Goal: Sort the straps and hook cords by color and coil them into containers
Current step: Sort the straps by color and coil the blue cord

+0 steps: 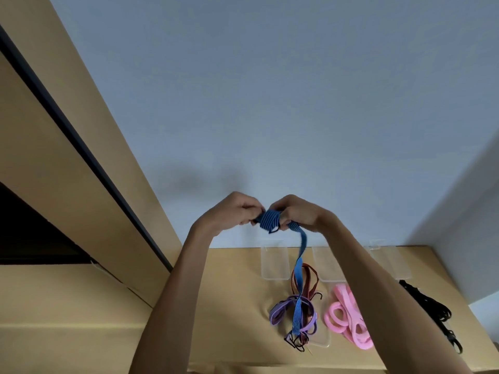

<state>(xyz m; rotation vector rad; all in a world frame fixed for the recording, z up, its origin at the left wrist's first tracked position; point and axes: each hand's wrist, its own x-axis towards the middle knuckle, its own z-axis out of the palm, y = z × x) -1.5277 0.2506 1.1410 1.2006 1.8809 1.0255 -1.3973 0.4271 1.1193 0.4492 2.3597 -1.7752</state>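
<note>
The blue strap (270, 221) is raised above the surface (232, 287), its coiled end pinched in the grip of both the left hand (237, 210) and right hand (295, 211); its tail hangs toward 6 o'clock onto the purple strap (280, 313). Pink straps (348, 317) lie at 3 o'clock of these.

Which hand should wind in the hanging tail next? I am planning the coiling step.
Probably the right hand: the loose tail of the blue striped elastic strap drops from just below it toward the tan table, while the left hand pinches the started coil and can hold it steady.
</note>
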